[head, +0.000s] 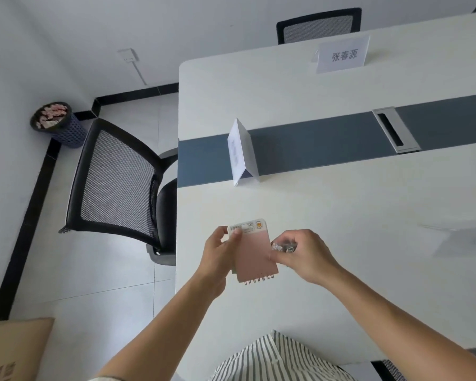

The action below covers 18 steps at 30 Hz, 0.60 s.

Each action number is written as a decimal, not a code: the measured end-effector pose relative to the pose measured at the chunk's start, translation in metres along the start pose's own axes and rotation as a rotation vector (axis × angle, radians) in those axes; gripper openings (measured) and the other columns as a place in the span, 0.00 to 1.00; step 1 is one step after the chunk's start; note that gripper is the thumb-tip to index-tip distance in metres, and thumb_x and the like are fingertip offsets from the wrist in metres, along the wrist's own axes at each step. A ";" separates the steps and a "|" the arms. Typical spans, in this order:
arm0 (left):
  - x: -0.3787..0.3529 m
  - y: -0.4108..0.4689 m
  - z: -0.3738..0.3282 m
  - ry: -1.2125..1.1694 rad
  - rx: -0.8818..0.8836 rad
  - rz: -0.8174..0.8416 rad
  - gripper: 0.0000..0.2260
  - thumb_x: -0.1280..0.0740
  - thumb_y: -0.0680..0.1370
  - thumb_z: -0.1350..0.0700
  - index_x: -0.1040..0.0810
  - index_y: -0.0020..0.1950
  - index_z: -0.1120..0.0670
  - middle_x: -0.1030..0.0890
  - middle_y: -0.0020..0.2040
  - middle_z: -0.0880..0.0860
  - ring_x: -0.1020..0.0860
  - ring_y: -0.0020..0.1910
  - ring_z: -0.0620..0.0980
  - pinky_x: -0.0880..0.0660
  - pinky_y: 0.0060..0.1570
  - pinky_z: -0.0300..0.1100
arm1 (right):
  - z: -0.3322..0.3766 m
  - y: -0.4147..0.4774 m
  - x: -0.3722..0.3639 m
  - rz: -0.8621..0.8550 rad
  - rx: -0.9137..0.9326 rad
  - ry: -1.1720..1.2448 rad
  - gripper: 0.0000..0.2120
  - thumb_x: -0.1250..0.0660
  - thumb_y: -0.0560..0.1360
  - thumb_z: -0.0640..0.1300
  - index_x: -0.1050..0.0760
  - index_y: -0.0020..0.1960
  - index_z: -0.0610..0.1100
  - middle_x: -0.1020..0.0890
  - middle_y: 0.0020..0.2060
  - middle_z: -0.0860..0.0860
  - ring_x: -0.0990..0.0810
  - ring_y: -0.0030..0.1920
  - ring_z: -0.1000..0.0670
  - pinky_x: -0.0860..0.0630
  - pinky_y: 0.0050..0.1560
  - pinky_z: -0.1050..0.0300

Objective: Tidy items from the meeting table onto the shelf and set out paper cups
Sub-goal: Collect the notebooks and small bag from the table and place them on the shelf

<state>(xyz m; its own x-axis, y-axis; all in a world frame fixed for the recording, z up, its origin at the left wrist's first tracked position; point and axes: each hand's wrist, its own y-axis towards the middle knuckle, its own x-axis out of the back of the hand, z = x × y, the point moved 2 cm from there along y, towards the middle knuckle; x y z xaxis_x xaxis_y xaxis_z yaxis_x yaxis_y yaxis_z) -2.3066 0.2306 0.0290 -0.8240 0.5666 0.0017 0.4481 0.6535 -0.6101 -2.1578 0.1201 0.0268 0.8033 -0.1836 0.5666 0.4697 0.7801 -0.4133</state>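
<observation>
A small pink spiral notebook [254, 257] is held above the white meeting table [327, 204], its wire binding toward me. A white printed card or box [252, 226] sticks out behind its far edge. My left hand [220, 251] grips the notebook's left side, thumb on the card's corner. My right hand [304, 253] pinches the notebook's right edge and also holds a small shiny clear object [283, 247]; what it is I cannot tell.
A folded white name tent [242, 152] stands on the table's dark centre strip, another name card [342, 55] farther back. A cable hatch [395, 130] is at right. Black mesh chairs [116, 180] sit at the left; a waste bin [57, 123] stands in the corner, a cardboard box [14, 350] bottom left.
</observation>
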 end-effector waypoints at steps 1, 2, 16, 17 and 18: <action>0.001 0.000 0.000 -0.015 -0.001 0.013 0.08 0.39 0.82 0.52 0.27 0.47 0.55 0.20 0.38 0.53 0.23 0.29 0.49 0.33 0.30 0.40 | 0.000 -0.004 0.002 -0.021 0.004 -0.001 0.10 0.26 0.68 0.57 0.20 0.44 0.54 0.19 0.40 0.60 0.21 0.44 0.56 0.27 0.46 0.57; 0.003 0.000 -0.001 -0.025 0.006 0.028 0.08 0.40 0.82 0.53 0.26 0.47 0.55 0.21 0.37 0.52 0.24 0.29 0.48 0.33 0.29 0.39 | -0.001 -0.009 0.005 -0.052 0.005 -0.014 0.12 0.26 0.68 0.59 0.20 0.46 0.53 0.18 0.42 0.60 0.21 0.45 0.56 0.26 0.48 0.57; -0.025 -0.017 0.017 0.479 -0.147 0.351 0.22 0.42 0.80 0.42 0.37 0.32 0.54 0.31 0.29 0.52 0.29 0.28 0.52 0.31 0.35 0.44 | -0.044 -0.145 -0.010 -0.403 -0.250 -0.209 0.16 0.37 0.75 0.62 0.20 0.47 0.51 0.17 0.43 0.59 0.21 0.45 0.56 0.24 0.45 0.56; -0.033 -0.020 0.025 0.669 -0.222 0.402 0.22 0.42 0.80 0.42 0.39 0.31 0.54 0.32 0.28 0.49 0.32 0.29 0.51 0.34 0.36 0.44 | -0.052 -0.160 -0.013 -0.412 -0.292 -0.189 0.16 0.37 0.75 0.62 0.19 0.47 0.51 0.17 0.43 0.59 0.20 0.45 0.56 0.24 0.45 0.56; -0.040 -0.025 0.035 0.850 -0.283 0.446 0.22 0.42 0.80 0.43 0.39 0.30 0.53 0.33 0.28 0.48 0.34 0.30 0.51 0.35 0.35 0.44 | -0.060 -0.176 -0.016 -0.427 -0.334 -0.159 0.16 0.37 0.75 0.62 0.19 0.47 0.52 0.17 0.43 0.59 0.20 0.44 0.56 0.23 0.44 0.57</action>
<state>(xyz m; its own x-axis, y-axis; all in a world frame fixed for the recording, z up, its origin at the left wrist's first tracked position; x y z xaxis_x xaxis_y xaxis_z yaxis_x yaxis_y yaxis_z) -2.2969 0.1743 0.0164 -0.0882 0.8875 0.4522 0.8128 0.3266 -0.4824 -2.2316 -0.0506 0.0476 0.4637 -0.3290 0.8227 0.8521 0.4201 -0.3122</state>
